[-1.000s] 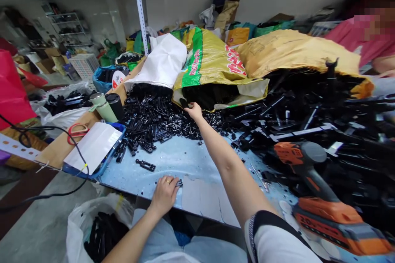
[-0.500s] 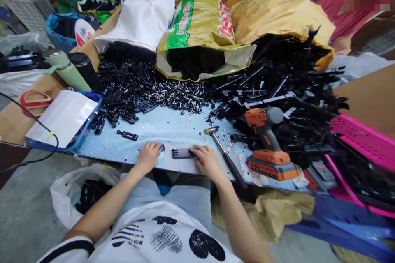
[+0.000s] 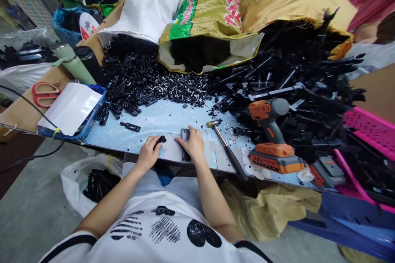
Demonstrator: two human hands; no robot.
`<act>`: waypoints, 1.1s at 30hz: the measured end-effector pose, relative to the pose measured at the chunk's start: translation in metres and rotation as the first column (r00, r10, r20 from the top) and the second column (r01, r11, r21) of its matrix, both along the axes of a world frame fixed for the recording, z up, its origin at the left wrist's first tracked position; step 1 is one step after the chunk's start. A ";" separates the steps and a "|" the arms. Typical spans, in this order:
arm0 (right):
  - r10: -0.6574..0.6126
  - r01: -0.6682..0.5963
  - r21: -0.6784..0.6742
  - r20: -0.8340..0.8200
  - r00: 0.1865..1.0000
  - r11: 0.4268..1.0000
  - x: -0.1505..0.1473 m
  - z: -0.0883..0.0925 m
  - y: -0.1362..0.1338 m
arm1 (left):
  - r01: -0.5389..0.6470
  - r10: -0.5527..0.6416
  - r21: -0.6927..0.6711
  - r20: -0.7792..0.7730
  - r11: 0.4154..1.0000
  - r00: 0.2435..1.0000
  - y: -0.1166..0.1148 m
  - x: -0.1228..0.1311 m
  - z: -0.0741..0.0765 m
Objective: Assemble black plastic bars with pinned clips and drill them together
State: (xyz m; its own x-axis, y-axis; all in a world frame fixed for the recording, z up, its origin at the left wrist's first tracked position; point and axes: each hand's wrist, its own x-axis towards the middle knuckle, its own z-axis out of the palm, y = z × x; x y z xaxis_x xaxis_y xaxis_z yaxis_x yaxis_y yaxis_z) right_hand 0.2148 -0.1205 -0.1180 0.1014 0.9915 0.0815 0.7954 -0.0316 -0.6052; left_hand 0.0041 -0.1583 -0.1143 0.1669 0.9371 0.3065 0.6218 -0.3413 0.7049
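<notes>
Low over the near edge of the table, my left hand pinches a small black plastic piece between thumb and fingertips. To its right, my right hand grips a dark slotted plastic part, thumb on one side and fingers on the other. The slotted part stands lengthwise away from me, its small prongs at the far end, on a pale flat sheet. My palm and fingers hide some of it. A single black clip-like part lies beyond my left hand.
Heaps of black parts and small pins lie at the back, below open sacks. On the right are a hammer, a cordless drill and a pink basket. Scissors and a blue tray sit left.
The slotted part has turned from lying crosswise to pointing away from me, my right hand shifting left and over it. My left hand has lifted slightly, the small black piece now plainer.
</notes>
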 end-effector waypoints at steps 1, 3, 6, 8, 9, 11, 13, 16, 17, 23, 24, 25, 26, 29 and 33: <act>0.012 -0.013 -0.007 -0.085 0.996 1.000 0.000 -0.002 -0.006 | -0.002 0.004 -0.043 0.064 0.999 0.998 0.000 0.001 0.001; 0.053 -0.069 -0.029 -0.360 0.931 0.997 -0.003 -0.004 -0.019 | 0.048 -0.016 -0.153 0.207 0.987 0.978 -0.001 0.007 0.003; 0.046 -0.168 -0.093 -0.735 0.676 0.981 -0.013 -0.002 -0.036 | 0.153 -0.063 -0.252 0.335 0.955 0.940 -0.004 0.023 0.010; 0.033 -0.209 -0.108 -0.816 0.577 0.972 -0.017 0.002 -0.043 | 0.162 -0.083 -0.228 0.321 0.960 0.943 -0.006 0.033 0.016; 0.058 -0.220 -0.086 -0.817 0.574 0.972 -0.017 0.004 -0.045 | 0.156 -0.091 -0.203 0.298 0.967 0.950 -0.007 0.036 0.019; 0.168 -0.258 0.001 -0.764 0.623 0.966 -0.012 0.010 -0.045 | 0.150 -0.109 -0.160 0.242 0.976 0.964 -0.008 0.038 0.024; 0.306 -0.337 0.089 -0.672 0.675 0.937 -0.004 0.015 -0.043 | 0.149 -0.124 -0.131 0.183 0.980 0.975 -0.010 0.037 0.027; 0.454 -0.427 0.186 -0.549 0.702 0.885 0.005 0.021 -0.038 | 0.119 -0.109 -0.081 0.116 0.990 0.987 -0.011 0.037 0.030; 0.481 -0.438 0.213 -0.523 0.704 0.873 0.005 0.022 -0.037 | 0.108 -0.101 -0.060 0.110 0.992 0.989 -0.011 0.038 0.032; 0.351 -0.255 0.242 -0.600 0.719 0.936 -0.018 0.018 -0.047 | -0.008 -0.019 0.112 0.231 0.994 0.973 -0.009 0.053 0.039; 0.326 -0.224 0.239 -0.609 0.723 0.945 -0.022 0.017 -0.049 | -0.009 -0.020 0.120 0.237 0.993 0.971 -0.008 0.054 0.038; 0.313 -0.213 0.232 -0.612 0.726 0.949 -0.025 0.016 -0.050 | 0.002 -0.030 0.115 0.235 0.993 0.972 -0.006 0.055 0.036; 0.313 -0.221 0.224 -0.608 0.729 0.949 -0.028 0.016 -0.049 | 0.014 -0.036 0.096 0.232 0.995 0.972 -0.005 0.055 0.032; 0.402 -0.361 0.182 -0.506 0.763 0.915 -0.023 0.017 -0.034 | -0.071 0.073 -0.017 0.266 0.997 0.961 -0.001 0.055 0.018; 0.385 -0.383 0.034 -0.103 0.917 0.923 0.026 0.026 0.028 | -0.194 0.200 -0.065 0.098 0.979 0.975 0.002 0.051 0.006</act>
